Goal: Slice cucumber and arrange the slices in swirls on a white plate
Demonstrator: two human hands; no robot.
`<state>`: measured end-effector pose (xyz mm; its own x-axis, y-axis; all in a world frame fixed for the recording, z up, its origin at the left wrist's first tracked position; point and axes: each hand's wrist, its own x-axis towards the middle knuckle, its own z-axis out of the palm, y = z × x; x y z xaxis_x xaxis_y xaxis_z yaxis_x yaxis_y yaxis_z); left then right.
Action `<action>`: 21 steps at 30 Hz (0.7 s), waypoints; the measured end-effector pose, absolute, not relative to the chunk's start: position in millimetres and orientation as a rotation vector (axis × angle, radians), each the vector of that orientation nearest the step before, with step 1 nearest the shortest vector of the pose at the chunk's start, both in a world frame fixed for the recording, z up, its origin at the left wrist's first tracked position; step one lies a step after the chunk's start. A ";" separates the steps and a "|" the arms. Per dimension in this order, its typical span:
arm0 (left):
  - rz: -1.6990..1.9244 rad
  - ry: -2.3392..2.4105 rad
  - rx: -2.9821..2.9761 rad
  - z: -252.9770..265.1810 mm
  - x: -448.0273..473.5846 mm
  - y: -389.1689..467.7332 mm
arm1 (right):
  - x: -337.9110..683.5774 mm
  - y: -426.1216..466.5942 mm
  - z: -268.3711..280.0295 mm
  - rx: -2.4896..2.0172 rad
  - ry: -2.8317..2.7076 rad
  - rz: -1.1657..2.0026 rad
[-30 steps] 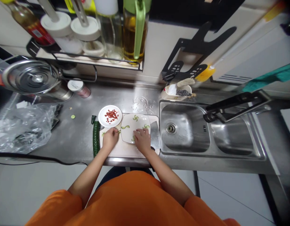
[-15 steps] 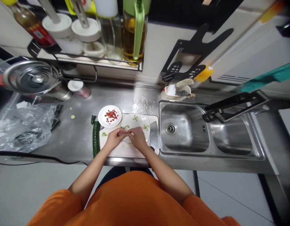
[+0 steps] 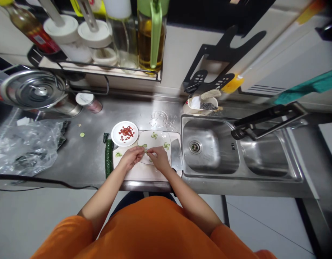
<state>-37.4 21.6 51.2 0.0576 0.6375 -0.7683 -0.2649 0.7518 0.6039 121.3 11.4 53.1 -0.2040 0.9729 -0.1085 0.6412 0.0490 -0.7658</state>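
Over the near part of a white plate [image 3: 157, 142], my left hand [image 3: 132, 157] and my right hand [image 3: 160, 158] meet with pinched fingertips. Between them is a small green piece of cucumber slice [image 3: 146, 151], mostly covered by the fingers. Cucumber slices [image 3: 154, 135] fanned into swirls lie at the plate's far edge and right side, with more green partly hidden by my hands. The plate rests on a white cutting board [image 3: 136, 175]. A few cucumber bits [image 3: 118, 154] lie on the board's left part.
A dark green cucumber [image 3: 109, 158] lies along the board's left edge. Behind it stands a white dish [image 3: 116, 133] of chopped red pieces. A knife blade [image 3: 177, 154] lies at the board's right, beside the steel sink [image 3: 209, 169]. A plastic bag [image 3: 33, 144] sits far left.
My hands have shifted slightly, and the left hand has turned so more of its palm side and fingers show. The cucumber piece stays between the fingertips. The whole view slid a little.
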 end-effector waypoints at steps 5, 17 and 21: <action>0.750 1.419 0.496 49.3 -43.7 33.8 | 112.7 16.6 40.9 -1.696 -1.667 1.144; 0.561 1.418 0.616 42.6 -56.9 60.1 | 106.7 33.5 32.1 -1.640 -1.572 1.274; 0.601 1.445 0.744 40.3 -58.7 62.2 | 104.6 35.7 22.5 -1.719 -1.465 1.312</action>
